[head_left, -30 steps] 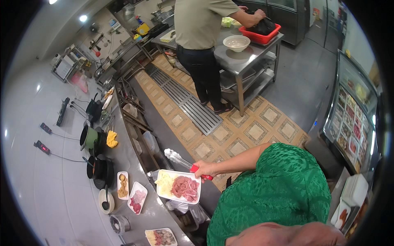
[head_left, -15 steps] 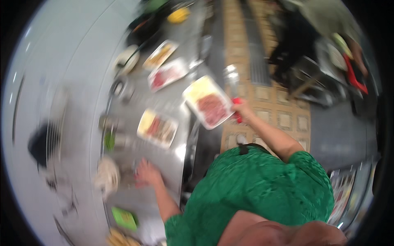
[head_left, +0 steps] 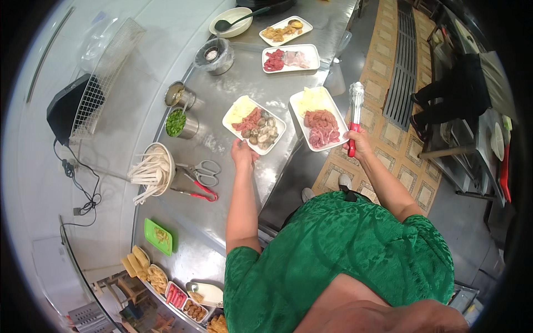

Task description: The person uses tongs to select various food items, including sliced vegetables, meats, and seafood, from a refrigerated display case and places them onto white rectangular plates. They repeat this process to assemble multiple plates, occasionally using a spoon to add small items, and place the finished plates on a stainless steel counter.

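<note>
My right hand [head_left: 360,143] grips the near corner of a white rectangular plate [head_left: 293,100] together with red-handled tongs [head_left: 356,105]. Pale yellow pieces and sliced reddish meat [head_left: 322,123] lie on that plate, held out past the counter's edge. My left hand [head_left: 243,154] is closed at the near rim of a second white plate [head_left: 227,118] resting on the counter. It carries yellow pieces, meat strips and shellfish-like pieces [head_left: 263,131]. Scissors [head_left: 205,173] and another pair of red-handled tongs [head_left: 202,190] lie left of my left forearm.
On the steel counter [head_left: 216,222] stand a tub of white utensils [head_left: 161,166], a tin of chopped greens [head_left: 176,123] and a green tray [head_left: 158,236]. Farther off are two more food plates [head_left: 291,58] and a bowl with a ladle [head_left: 230,22]. Another person [head_left: 461,89] stands at the right.
My left hand has moved from the tools on the counter to the rim of the shellfish plate. The view has shifted; my right hand still holds its plate and tongs.
</note>
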The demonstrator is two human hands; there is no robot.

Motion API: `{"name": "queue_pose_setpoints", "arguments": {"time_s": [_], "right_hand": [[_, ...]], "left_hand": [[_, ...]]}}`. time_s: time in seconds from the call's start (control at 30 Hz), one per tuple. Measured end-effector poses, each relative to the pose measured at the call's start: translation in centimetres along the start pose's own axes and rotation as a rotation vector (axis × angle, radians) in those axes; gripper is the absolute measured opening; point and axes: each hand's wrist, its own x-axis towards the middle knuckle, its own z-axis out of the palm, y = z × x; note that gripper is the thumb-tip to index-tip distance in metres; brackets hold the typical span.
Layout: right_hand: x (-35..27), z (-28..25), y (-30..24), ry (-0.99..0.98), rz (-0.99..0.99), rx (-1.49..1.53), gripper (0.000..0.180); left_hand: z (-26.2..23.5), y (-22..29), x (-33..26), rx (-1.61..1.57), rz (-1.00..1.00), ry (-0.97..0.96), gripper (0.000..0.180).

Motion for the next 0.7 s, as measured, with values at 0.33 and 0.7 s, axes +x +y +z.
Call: {"name": "queue_pose_setpoints", "arguments": {"time_s": [0.33, 0.7], "right_hand": [[-0.1, -1.4, -1.2, -0.025, 0.012, 0.002, 0.025], [1.4, 5.3, 0.0, -0.333, 0.131, -0.251, 0.035]], "left_hand": [[9.2, 1.9, 2.9, -0.314, -0.099, -0.009, 0.018], [2.5, 1.5, -7.3, -0.301, -0.102, -0.569, 0.034]]}}
